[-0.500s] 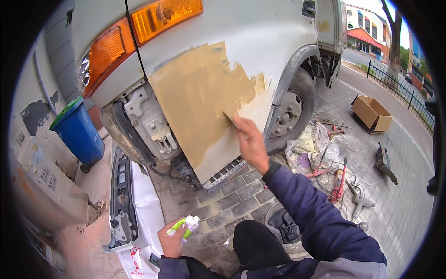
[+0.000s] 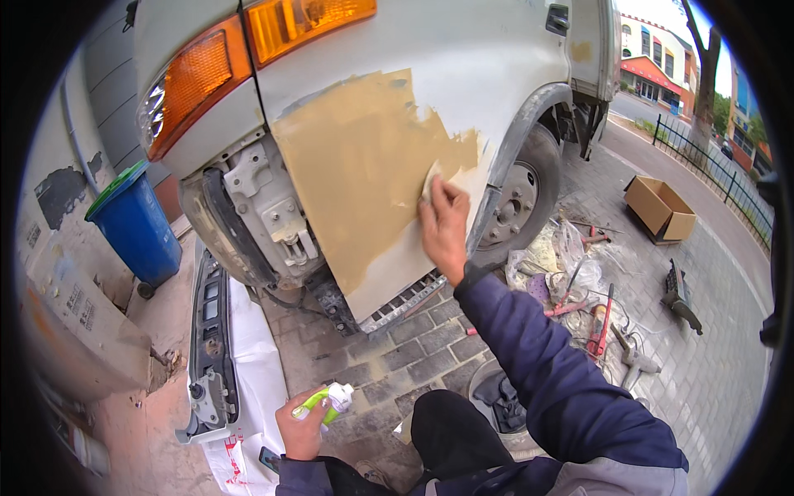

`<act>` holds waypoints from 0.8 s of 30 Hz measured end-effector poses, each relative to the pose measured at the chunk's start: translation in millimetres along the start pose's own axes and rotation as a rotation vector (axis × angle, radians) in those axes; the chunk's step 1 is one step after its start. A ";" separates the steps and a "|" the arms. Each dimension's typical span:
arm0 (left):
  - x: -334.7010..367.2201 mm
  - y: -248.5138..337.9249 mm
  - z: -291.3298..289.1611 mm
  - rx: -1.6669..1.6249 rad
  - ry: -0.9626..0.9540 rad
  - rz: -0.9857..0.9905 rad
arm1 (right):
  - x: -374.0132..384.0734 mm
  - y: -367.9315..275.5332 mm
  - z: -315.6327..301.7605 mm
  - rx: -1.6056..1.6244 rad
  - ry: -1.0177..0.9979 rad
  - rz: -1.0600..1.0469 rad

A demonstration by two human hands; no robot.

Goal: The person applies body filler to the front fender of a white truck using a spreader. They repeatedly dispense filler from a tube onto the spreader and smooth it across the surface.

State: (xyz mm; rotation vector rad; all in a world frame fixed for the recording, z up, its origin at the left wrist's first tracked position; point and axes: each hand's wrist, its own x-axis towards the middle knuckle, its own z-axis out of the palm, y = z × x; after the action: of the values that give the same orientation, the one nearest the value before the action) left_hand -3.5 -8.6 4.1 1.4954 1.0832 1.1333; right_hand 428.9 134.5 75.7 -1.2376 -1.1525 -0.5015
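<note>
My right hand (image 2: pixel 445 227) pinches a thin pale putty spreader (image 2: pixel 431 179), its blade against the truck's side panel. Tan putty (image 2: pixel 356 165) covers much of that white cab panel (image 2: pixel 455 91), with a ragged right edge where the spreader touches. Low at the left, my left hand (image 2: pixel 301 426) is closed around a green and white squeeze tube (image 2: pixel 332 400), its white end pointing right. The tube is clear of the panel. Fingers hide part of both the spreader and the tube.
The front wheel (image 2: pixel 521 198) stands right of the panel. Beside it lie plastic bags, cables, a red power tool (image 2: pixel 599 331) and a heat gun (image 2: pixel 637 360). A bucket (image 2: pixel 482 380) sits by my knee. A removed bumper (image 2: pixel 217 331) lies left; farther off are a blue bin (image 2: pixel 136 227) and a cardboard box (image 2: pixel 657 211).
My right hand has moved up along the putty's right edge, and the spreader has turned so its blade points upward. My left hand keeps the tube in about the same place.
</note>
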 end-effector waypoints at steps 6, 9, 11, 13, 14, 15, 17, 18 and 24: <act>2.8 1.2 4.9 -0.015 0.000 -0.010 | 21.4 30.7 -49.5 0.238 0.043 0.311; 1.4 6.7 1.1 0.026 0.002 0.004 | 69.1 58.2 -56.9 0.583 0.115 0.509; -0.1 8.5 -2.1 0.044 0.013 0.024 | 82.7 61.2 -48.8 0.741 0.145 0.573; -1.6 9.7 -5.5 0.054 0.021 0.024 | 88.6 55.9 -36.7 0.748 0.185 0.586; -2.2 9.3 -5.6 0.053 0.018 0.045 | 87.0 50.2 -30.1 0.657 0.183 0.510; -2.2 8.6 -5.2 0.049 0.023 0.023 | 82.9 41.7 -21.5 0.555 0.196 0.472; -1.5 6.8 -3.0 0.024 0.016 0.043 | 71.0 20.2 -11.1 0.365 0.177 0.437; -1.0 6.0 -1.7 0.035 0.017 0.022 | 63.0 7.2 -7.9 0.273 0.196 0.254; 7.3 2.2 8.0 -0.004 -0.013 0.014 | 4.5 -67.7 -12.3 0.322 -0.083 0.018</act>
State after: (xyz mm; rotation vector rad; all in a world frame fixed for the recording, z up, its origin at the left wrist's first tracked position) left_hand 5.8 -3.2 6.3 1.5079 1.0624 1.1331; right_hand 379.8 103.1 112.5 -0.9953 -1.2364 -0.2400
